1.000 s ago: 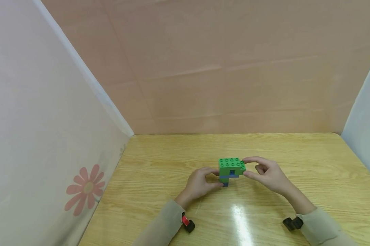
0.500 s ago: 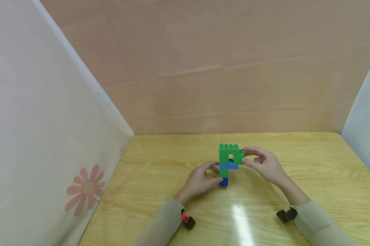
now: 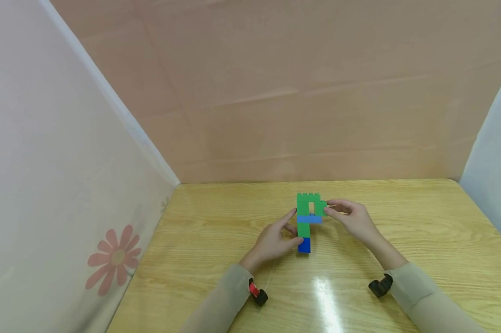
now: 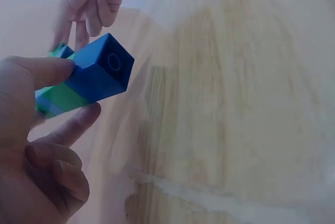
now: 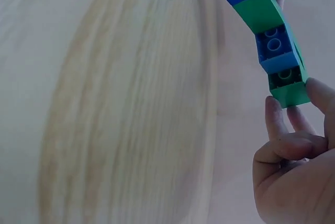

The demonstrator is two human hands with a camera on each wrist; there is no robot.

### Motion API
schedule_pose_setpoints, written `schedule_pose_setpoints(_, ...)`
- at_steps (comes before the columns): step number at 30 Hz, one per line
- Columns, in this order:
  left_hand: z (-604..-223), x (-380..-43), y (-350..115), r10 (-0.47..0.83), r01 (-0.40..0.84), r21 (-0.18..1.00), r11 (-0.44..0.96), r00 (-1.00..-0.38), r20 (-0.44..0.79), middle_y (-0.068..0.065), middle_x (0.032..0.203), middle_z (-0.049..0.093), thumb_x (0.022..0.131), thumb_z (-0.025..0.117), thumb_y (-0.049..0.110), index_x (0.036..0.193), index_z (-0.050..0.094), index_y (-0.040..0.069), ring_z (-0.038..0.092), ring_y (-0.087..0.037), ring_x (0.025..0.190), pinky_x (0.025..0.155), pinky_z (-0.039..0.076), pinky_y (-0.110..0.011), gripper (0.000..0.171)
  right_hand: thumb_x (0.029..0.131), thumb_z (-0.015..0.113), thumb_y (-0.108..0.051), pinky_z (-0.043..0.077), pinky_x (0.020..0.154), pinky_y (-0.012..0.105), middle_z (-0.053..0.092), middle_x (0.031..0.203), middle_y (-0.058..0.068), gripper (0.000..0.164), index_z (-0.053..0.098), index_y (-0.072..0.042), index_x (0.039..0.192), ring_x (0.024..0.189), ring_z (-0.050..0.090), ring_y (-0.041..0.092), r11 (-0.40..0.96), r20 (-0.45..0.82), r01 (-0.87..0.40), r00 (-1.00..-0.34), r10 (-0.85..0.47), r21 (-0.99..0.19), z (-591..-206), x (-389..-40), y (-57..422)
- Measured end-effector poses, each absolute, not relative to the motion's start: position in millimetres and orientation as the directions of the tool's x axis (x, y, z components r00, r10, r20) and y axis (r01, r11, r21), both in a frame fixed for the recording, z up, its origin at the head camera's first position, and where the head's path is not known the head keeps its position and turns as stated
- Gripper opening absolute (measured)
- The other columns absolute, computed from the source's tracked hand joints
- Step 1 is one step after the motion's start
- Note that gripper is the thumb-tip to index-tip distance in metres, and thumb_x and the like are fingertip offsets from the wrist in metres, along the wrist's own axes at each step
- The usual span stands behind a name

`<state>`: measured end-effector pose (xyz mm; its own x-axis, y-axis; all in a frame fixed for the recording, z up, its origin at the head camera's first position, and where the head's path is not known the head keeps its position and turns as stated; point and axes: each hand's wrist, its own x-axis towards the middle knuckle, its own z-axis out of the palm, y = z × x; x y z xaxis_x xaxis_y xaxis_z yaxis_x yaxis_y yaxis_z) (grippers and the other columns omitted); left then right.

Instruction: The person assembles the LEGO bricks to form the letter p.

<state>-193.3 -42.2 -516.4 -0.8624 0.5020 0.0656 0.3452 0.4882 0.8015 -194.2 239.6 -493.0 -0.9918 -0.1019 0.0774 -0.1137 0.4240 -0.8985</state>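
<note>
A P-shaped model of green and blue toy building bricks (image 3: 303, 230) is held up between both hands, its studs facing up. My left hand (image 3: 271, 241) pinches the lower stem, thumb at the dark blue bottom brick (image 4: 104, 64), whose hollow underside shows in the left wrist view. My right hand (image 3: 354, 217) pinches the small green brick (image 3: 322, 208) that juts out at the upper right. A light blue brick (image 5: 280, 62) closes the loop from below. The right wrist view shows hollow undersides of the jutting parts. Some left fingers are hidden behind the model.
A wood-grain table (image 3: 217, 208) lies under the hands, with a glare streak near its front. Behind it hangs a pinkish-brown cloth (image 3: 250, 115). A white cloth with a pink flower (image 3: 117, 256) borders the left side. Black camera mounts (image 3: 379, 286) sit at the wrists.
The model has tipped from its studded top facing me to a more upright front view, showing the P shape. Both hands kept their grip; the right hand moved up and slightly left.
</note>
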Motion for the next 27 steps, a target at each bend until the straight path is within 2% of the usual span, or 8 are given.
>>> schedule_pose_setpoints(4,-517.4,-195.6,-41.7,0.49,0.305,0.801,0.515,-0.872,0.017,0.015,0.105,0.068,0.095,0.076,0.041,0.163,0.028,0.043,0.042,-0.009,0.044,0.051,0.043,-0.029,0.083,0.102,0.068,-0.041,0.051,0.096,0.058,0.065,0.136,0.018,0.055,0.062,-0.005,0.143,0.129,0.056,0.043,0.443,0.033,-0.086,-0.992,-0.126,-0.892,-498.5,-198.5,239.6)
schedule_pose_setpoints(6,-518.2,-197.8,-41.3,0.486,0.295,0.798,0.526,-0.874,0.003,0.016,0.106,0.067,0.095,0.076,0.042,0.163,0.029,0.04,0.047,-0.009,0.049,0.061,0.047,-0.029,0.083,0.102,0.068,-0.041,0.049,0.098,0.06,0.063,0.14,0.02,0.057,0.061,-0.003,0.144,0.131,0.052,0.045,0.447,0.015,-0.075,-0.991,-0.136,-0.892,-500.1,-200.7,238.8)
schedule_pose_setpoints(10,-519.6,-203.0,-39.1,0.479,0.278,0.797,0.536,-0.878,-0.016,0.018,0.108,0.065,0.094,0.075,0.044,0.164,0.031,0.034,0.06,-0.006,0.077,0.083,0.05,-0.033,0.083,0.1,0.07,-0.044,0.044,0.102,0.064,0.061,0.142,0.021,0.061,0.06,-0.004,0.145,0.134,0.049,0.046,0.463,-0.026,-0.042,-0.99,-0.14,-0.885,-503.0,-206.9,236.7)
schedule_pose_setpoints(13,-520.0,-206.7,-36.5,0.467,0.269,0.788,0.553,-0.884,-0.026,0.018,0.11,0.063,0.094,0.075,0.045,0.164,0.031,0.032,0.06,-0.005,0.1,0.094,0.048,-0.037,0.084,0.1,0.07,-0.045,0.042,0.105,0.065,0.06,0.143,0.021,0.063,0.06,-0.004,0.146,0.135,0.048,0.046,0.489,-0.045,-0.033,-0.988,-0.146,-0.872,-506.0,-212.0,235.6)
schedule_pose_setpoints(17,-519.1,-209.7,-32.5,0.46,0.268,0.763,0.588,-0.887,-0.043,0.015,0.111,0.061,0.093,0.075,0.044,0.164,0.033,0.027,0.057,-0.007,0.11,0.097,0.048,-0.04,0.084,0.102,0.068,-0.041,0.04,0.107,0.065,0.057,0.144,0.024,0.062,0.057,0.001,0.146,0.137,0.046,0.048,0.517,-0.051,-0.048,-0.983,-0.175,-0.855,-510.6,-216.4,234.9)
schedule_pose_setpoints(20,-516.8,-210.3,-29.5,0.46,0.268,0.741,0.616,-0.886,-0.062,0.012,0.112,0.061,0.093,0.075,0.043,0.162,0.038,0.022,0.057,-0.008,0.109,0.096,0.048,-0.04,0.081,0.103,0.066,-0.039,0.04,0.107,0.064,0.055,0.146,0.025,0.062,0.055,0.003,0.147,0.138,0.045,0.049,0.525,-0.066,-0.045,-0.979,-0.192,-0.85,-513.2,-217.3,234.6)
schedule_pose_setpoints(27,-514.2,-213.1,-25.2,0.458,0.25,0.713,0.655,-0.882,-0.111,0.009,0.109,0.06,0.092,0.075,0.041,0.158,0.046,0.021,0.056,-0.01,0.098,0.087,0.048,-0.036,0.075,0.106,0.062,-0.038,0.042,0.107,0.063,0.051,0.149,0.027,0.061,0.052,0.005,0.148,0.139,0.043,0.051,0.534,-0.127,-0.006,-0.969,-0.213,-0.845,-516.4,-219.6,232.5)
